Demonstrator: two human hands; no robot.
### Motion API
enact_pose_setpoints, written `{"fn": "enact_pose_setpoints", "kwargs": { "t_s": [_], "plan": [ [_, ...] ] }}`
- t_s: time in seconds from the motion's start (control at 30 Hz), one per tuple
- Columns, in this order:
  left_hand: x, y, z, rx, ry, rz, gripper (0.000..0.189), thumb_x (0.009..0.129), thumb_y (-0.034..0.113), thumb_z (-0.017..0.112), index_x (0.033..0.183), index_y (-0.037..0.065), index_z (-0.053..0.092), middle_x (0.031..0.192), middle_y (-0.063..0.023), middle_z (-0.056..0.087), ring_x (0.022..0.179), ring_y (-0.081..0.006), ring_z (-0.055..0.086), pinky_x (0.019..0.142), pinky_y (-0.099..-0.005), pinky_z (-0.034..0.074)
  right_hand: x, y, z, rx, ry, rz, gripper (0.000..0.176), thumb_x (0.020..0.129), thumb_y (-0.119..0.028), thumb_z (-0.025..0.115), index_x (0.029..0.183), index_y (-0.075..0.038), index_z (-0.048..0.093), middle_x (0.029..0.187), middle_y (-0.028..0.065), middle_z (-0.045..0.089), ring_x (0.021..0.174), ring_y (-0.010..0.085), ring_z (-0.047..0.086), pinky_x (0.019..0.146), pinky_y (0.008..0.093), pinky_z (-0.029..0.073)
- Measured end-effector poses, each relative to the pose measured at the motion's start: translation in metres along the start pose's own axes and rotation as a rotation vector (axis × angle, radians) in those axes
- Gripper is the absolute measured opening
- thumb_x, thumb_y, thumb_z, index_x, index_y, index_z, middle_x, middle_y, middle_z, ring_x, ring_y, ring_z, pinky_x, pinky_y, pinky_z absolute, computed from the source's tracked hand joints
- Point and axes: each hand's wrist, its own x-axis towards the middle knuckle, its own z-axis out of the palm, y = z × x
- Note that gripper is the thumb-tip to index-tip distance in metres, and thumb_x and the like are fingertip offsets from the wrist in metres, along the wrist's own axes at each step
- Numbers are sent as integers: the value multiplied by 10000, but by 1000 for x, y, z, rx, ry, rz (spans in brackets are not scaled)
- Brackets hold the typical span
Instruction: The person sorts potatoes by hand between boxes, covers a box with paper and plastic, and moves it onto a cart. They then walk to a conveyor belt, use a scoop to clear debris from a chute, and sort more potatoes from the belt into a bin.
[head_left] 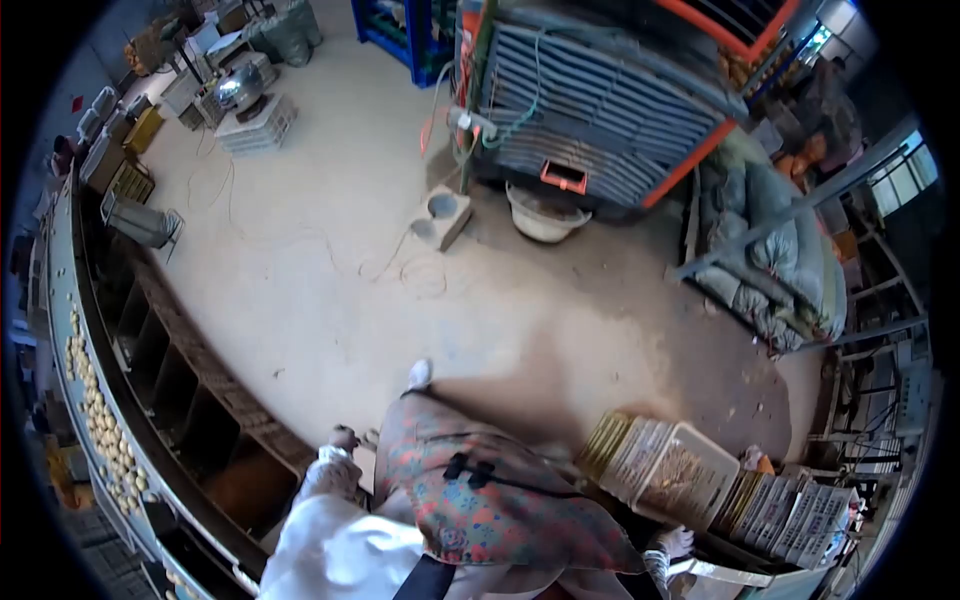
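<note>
Below the middle of the view hangs a red and blue flowered apron (480, 490) with a dark bow, worn over white clothing. My left hand (344, 438) is small and dark beside the apron's left edge, past a pale patterned sleeve; its fingers are too unclear to read. At the lower right, my right hand (677, 541) is beside the near edge of a pale plastic crate (712, 490), its fingers loosely apart with nothing visible in them. One white shoe (420, 375) shows beyond the apron.
A curved conveyor (72, 290) carrying many small round yellowish items (110, 450) runs down the left. Stacked crates (800, 520) stand at the lower right. Ahead are a large slatted machine (590, 100), a white basin (545, 218) and floor cables. Filled sacks (775, 235) lie to the right.
</note>
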Motion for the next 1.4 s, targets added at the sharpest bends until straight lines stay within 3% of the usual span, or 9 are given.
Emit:
{"fn": "enact_pose_setpoints", "kwargs": {
  "t_s": [0.1,0.3,0.6,0.67,0.83,1.1,1.13,1.17,1.4],
  "plan": [
    [-14,49,0,-227,-25,157,189,897,162,498,911,17,618,733,-137,672,631,-243,670,560,-356,537,-38,-132,-21,100,-456,-297,387,834,-258,592,1183,-92,596,1190,175,610,1141,339,575,945,416,475],
    [38,87,-96,-611,-63,315,137,923,146,508,938,41,595,710,-107,633,572,-206,631,545,-328,537,-207,-468,-120,501,-387,-1757,457,934,-257,488,1334,-38,475,1319,209,522,1221,338,488,1037,409,383],
    [101,78,-271,-693,148,143,184,880,115,524,939,-12,643,829,-110,655,654,-216,652,615,-320,531,-384,-608,-340,543,-444,-1382,279,926,-267,481,996,-55,647,908,183,654,843,171,617,750,354,492],
    [108,122,-293,-601,174,127,158,882,122,547,913,6,649,788,-83,647,650,-186,651,612,-318,528,-327,-650,-231,356,-328,-1608,252,882,-251,463,889,-41,602,897,238,609,869,411,599,774,499,458],
    [197,209,-319,-429,161,253,174,902,217,587,872,60,656,708,-75,673,621,-167,661,617,-321,527,-301,-681,-204,-589,-358,-1752,297,890,-307,491,983,-90,671,973,171,656,908,287,636,809,417,503],
    [278,253,-432,-343,158,-219,400,918,414,525,829,50,666,682,-80,685,645,-198,686,694,-341,527,-382,-1070,-351,-571,210,-1664,260,851,-195,518,991,-105,718,1037,170,685,945,320,668,799,424,532],
    [279,258,-453,-388,196,-272,415,919,417,520,849,33,657,696,-88,687,651,-196,690,691,-339,528,-429,-1126,-369,90,2,-1376,321,847,-196,503,1105,-126,680,1075,176,670,1015,329,641,866,429,508],
    [276,261,-472,-433,224,-328,431,921,421,515,868,15,649,711,-96,689,656,-194,693,687,-337,529,-466,-1185,-422,-485,243,-1935,376,869,-289,515,1187,-126,632,1138,196,643,1081,369,601,910,447,481],
    [331,202,-476,-1077,348,-527,396,896,379,535,980,1,618,804,-155,672,658,-294,671,721,-391,544,-944,-1275,-647,259,-276,-2145,432,874,-366,554,1179,-64,607,1118,172,646,1061,299,612,905,371,468]
  ]
}}
